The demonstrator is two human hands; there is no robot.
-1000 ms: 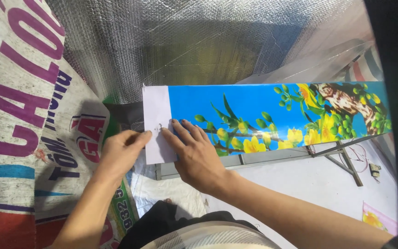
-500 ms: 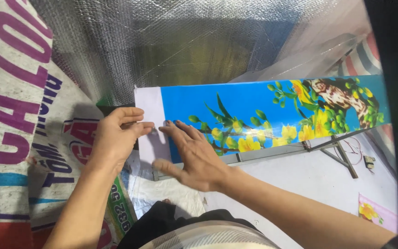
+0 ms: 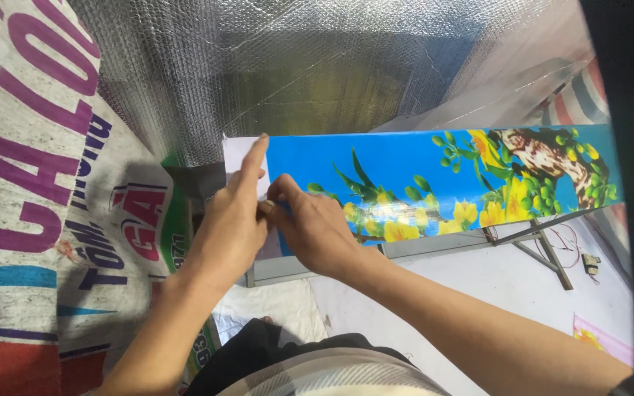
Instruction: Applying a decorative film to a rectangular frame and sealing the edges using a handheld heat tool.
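Note:
A long blue printed panel (image 3: 434,172) with yellow flowers and green leaves lies across the view, with a white margin (image 3: 238,150) at its left end. My left hand (image 3: 232,220) rests on that left end, index finger stretched up along the margin. My right hand (image 3: 315,227) sits right beside it on the panel, fingers curled, fingertips meeting the left hand's over a small object I cannot make out. Both forearms reach in from below.
Silver bubble foil (image 3: 310,66) covers the back. A woven sack (image 3: 38,191) with large printed letters fills the left. A grey metal frame (image 3: 434,246) runs under the panel. A white floor (image 3: 493,293) with thin metal legs (image 3: 544,253) lies at right.
My right hand has pulled in from lying flat on the panel and curled up against my left hand. My left index finger now points up along the white margin.

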